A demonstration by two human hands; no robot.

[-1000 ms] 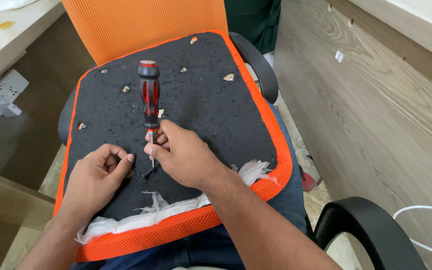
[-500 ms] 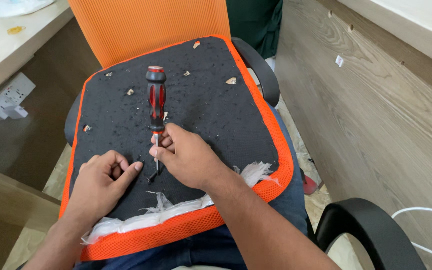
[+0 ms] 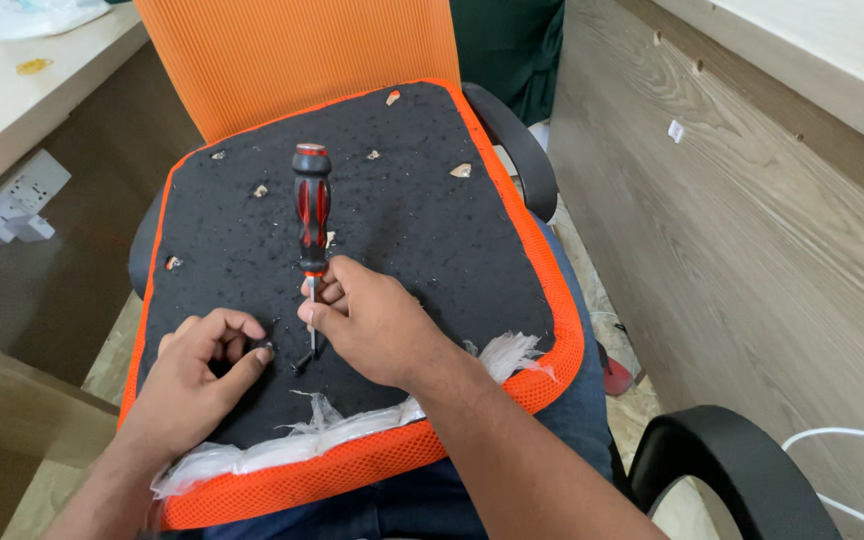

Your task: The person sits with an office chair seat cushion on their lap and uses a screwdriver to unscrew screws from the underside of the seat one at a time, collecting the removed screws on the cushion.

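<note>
An upturned chair seat [image 3: 422, 240], black underneath with an orange mesh edge, lies across my lap. A red and black screwdriver [image 3: 311, 215] lies on it, handle pointing away from me. My right hand [image 3: 372, 325] pinches the metal shaft near the tip. My left hand [image 3: 197, 375] rests on the black surface just left of the tip, fingers curled around a small dark piece that I cannot make out. White torn padding [image 3: 352, 425] sticks out along the near edge.
An orange mesh chair back [image 3: 297, 55] stands behind the seat. A wooden panel wall [image 3: 752, 250] runs along the right. A black armrest [image 3: 732, 460] is at the lower right. A white power strip [image 3: 12, 200] sits at the left under a desk.
Both hands stay near the screwdriver tip. My left fingers have curled in closer to the tip, and the view has shifted slightly.
</note>
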